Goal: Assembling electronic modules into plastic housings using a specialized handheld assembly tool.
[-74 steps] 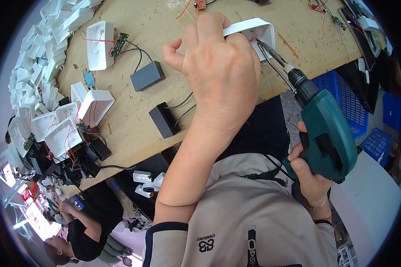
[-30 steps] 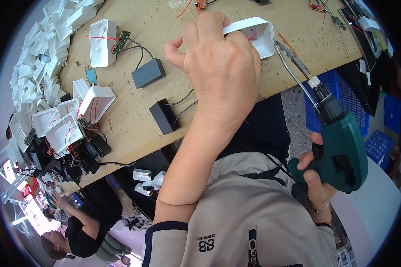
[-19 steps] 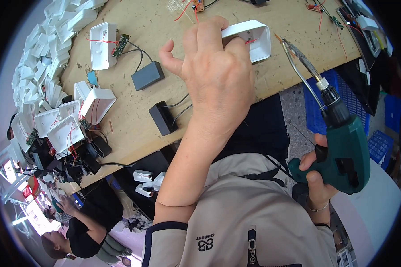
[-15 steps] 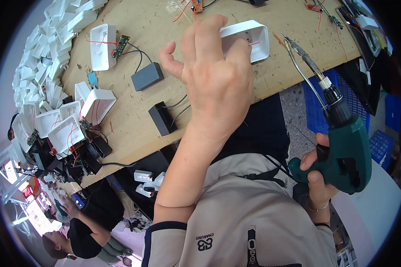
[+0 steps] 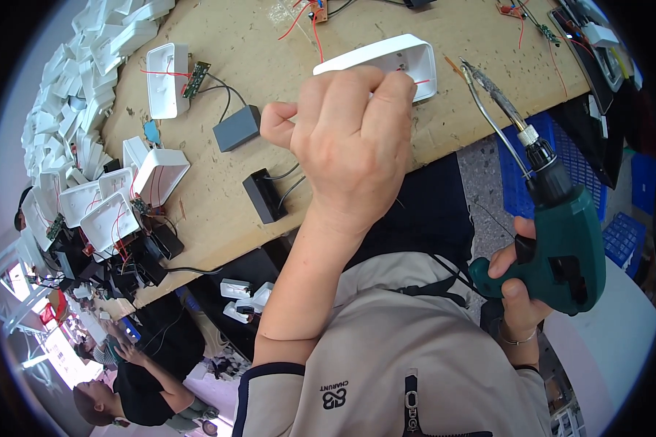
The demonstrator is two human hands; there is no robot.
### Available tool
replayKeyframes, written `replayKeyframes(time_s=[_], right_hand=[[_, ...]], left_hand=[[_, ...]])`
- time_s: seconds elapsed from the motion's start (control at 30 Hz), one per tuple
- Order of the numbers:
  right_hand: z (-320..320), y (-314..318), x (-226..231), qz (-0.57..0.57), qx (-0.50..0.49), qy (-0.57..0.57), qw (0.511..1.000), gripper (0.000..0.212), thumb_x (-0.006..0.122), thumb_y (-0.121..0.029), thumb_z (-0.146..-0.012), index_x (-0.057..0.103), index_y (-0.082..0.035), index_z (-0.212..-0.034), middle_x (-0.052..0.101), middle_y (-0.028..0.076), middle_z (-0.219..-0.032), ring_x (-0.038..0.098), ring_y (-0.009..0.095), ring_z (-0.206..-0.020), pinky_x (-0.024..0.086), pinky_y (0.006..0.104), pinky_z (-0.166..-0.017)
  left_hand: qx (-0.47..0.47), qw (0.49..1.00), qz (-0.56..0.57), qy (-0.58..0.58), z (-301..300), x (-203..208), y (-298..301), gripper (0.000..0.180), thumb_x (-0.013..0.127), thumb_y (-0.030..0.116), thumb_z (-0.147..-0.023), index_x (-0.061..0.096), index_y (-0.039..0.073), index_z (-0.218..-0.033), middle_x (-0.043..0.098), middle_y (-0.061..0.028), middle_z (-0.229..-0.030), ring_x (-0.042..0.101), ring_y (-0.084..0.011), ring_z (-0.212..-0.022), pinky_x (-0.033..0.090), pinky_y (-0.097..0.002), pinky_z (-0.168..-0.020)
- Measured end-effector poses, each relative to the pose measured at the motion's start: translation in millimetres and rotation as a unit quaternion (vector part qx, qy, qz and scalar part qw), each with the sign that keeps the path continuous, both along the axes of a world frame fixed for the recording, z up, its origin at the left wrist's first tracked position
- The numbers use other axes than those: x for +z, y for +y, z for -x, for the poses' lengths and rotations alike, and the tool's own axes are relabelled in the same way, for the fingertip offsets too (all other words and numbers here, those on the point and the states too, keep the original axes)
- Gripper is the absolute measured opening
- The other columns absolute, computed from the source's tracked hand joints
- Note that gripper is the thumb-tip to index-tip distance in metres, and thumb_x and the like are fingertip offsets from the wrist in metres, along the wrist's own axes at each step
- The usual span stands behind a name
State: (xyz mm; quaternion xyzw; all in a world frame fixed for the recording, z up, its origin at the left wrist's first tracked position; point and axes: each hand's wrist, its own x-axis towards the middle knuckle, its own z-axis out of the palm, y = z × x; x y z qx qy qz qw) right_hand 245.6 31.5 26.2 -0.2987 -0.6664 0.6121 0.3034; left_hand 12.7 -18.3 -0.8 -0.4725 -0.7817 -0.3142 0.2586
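Observation:
My left hand (image 5: 353, 138) is curled closed at the near side of a white plastic housing (image 5: 424, 62), back of the hand up. Its fingers cover part of the housing and hide whatever they pinch. A short red wire end (image 5: 423, 81) shows beside the forefinger, inside the housing. In my right hand (image 5: 516, 280) is a green pistol-shaped soldering gun (image 5: 572, 240), its handle gripped and a finger at the trigger. The gun's metal tip and thin solder guide tube point up and left, a little right of the housing and apart from it.
Another white housing (image 5: 166, 84) with red wires, a green circuit board (image 5: 196, 79) and dark grey boxes (image 5: 237, 129) lie left on the workbench (image 5: 219, 189). White housings (image 5: 87, 80) are heaped at far left. Blue crates (image 5: 561, 153) stand below the right edge. A co-worker (image 5: 146, 386) is lower left.
My left hand has drawn slightly back toward me and its fingers have curled in. The white housing has shifted slightly. The soldering gun has barely moved.

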Motion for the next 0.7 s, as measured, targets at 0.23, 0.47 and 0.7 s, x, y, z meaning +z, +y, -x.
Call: replayKeyframes(time_s=[0.23, 0.47, 0.7], right_hand=[[-4.5, 0.1, -8.9, 0.018, 0.03, -0.002, 0.999, 0.071, 0.071, -0.017, -0.075, 0.033, 0.006, -0.13, 0.051, 0.023, -0.119, 0.059, 0.014, -0.069, 0.051, 0.0267, -0.06], [-0.5, 1.7, -10.3, 0.041, 0.067, -0.024, 0.997, 0.066, 0.071, -0.016, -0.076, 0.037, 0.008, -0.127, 0.052, 0.023, -0.12, 0.059, 0.015, -0.07, 0.049, 0.0263, -0.06], [5.3, 10.5, -12.2, 0.02, 0.12, -0.037, 0.992, 0.064, 0.071, -0.012, -0.075, 0.039, 0.006, -0.127, 0.053, 0.022, -0.12, 0.058, 0.015, -0.071, 0.049, 0.0253, -0.06]], left_hand=[[0.037, 0.999, -0.021, 0.019, 3.3, -3.2, 9.4, 0.007, 0.064, 0.01, -0.067, 0.058, 0.01, -0.07, 0.049, -0.0032, -0.099, 0.046, -0.0207, -0.096, 0.023, -0.0416, -0.08], [0.054, 0.996, 0.058, 0.029, 6.9, 0.0, 11.1, 0.005, 0.066, 0.014, -0.072, 0.065, 0.009, -0.073, 0.054, -0.0027, -0.098, 0.05, -0.0218, -0.093, 0.024, -0.0495, -0.087], [0.055, 0.996, 0.073, 0.011, 7.1, 0.7, 15.0, 0.005, 0.061, 0.008, -0.069, 0.058, 0.006, -0.066, 0.052, -0.004, -0.095, 0.049, -0.0225, -0.093, 0.022, -0.0544, -0.089]])
